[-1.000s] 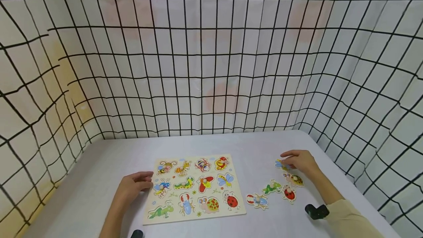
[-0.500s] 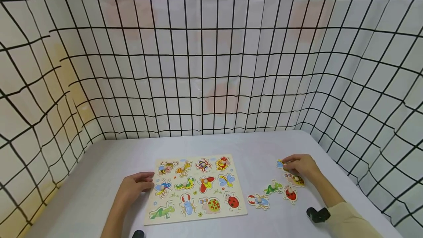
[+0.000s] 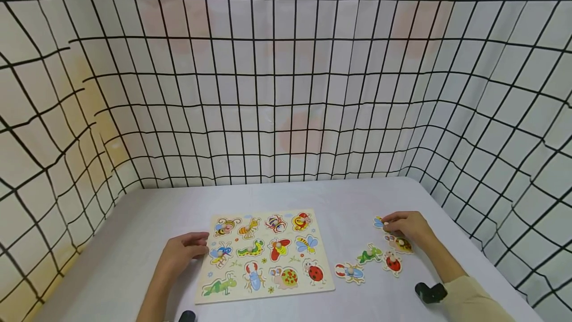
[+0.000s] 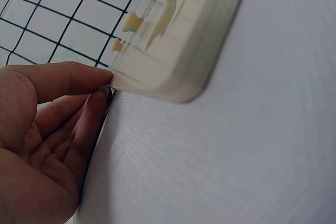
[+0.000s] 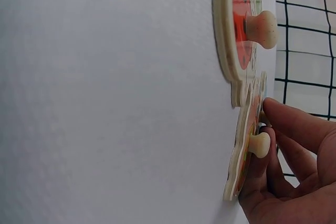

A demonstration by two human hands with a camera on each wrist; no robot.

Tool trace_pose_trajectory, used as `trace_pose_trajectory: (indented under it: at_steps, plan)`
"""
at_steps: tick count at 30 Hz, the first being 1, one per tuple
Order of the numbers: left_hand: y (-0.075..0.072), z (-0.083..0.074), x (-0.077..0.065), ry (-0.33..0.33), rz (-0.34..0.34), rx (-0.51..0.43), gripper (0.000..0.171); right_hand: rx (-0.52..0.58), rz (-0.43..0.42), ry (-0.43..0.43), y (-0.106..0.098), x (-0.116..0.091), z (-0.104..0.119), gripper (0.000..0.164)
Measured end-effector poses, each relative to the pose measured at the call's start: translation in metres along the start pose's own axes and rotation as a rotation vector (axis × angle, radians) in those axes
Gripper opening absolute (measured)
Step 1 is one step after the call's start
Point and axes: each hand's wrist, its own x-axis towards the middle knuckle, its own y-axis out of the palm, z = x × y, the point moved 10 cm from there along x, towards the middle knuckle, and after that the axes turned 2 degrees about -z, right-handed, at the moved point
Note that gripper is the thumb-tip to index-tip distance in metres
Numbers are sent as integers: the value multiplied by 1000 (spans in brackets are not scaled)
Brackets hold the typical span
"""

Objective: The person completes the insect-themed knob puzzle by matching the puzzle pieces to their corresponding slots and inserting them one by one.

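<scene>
My left hand (image 3: 176, 257) rests at the left edge of a wooden insect puzzle board (image 3: 263, 262), fingers loosely bent. In the left wrist view its fingertips (image 4: 107, 80) touch the board's side. To the right, my right hand (image 3: 408, 225) pinches the knob of a blue-winged insect puzzle piece (image 3: 378, 222) between thumb and finger; the hand hides much of it. Just below that hand lies the snail piece (image 3: 404, 246), whose knob (image 5: 260, 145) shows in the right wrist view. Close by is the ladybug piece (image 3: 393, 263).
A green grasshopper piece (image 3: 369, 254) and a blue stag beetle piece (image 3: 350, 273) lie between the board and the ladybug. Several knobbed pieces sit in the board's upper rows. Black-lined white netting walls (image 3: 281, 113) enclose the white table (image 3: 178, 202) at back and sides.
My right hand has lowered slightly toward me, and its fingers have closed on the blue-winged insect piece's knob. The left hand stays at the board's edge.
</scene>
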Motion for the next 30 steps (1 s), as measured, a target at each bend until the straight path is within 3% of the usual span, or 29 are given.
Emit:
trace_pose_trajectory:
  at_steps: [14,30]
  plan:
    - [0,1,0,-7,-1,4,40,-10,-8,5,3,-1,-1,27]
    - [0,2,1,-11,2,-16,40,-50,6,-32,5,4,14,25]
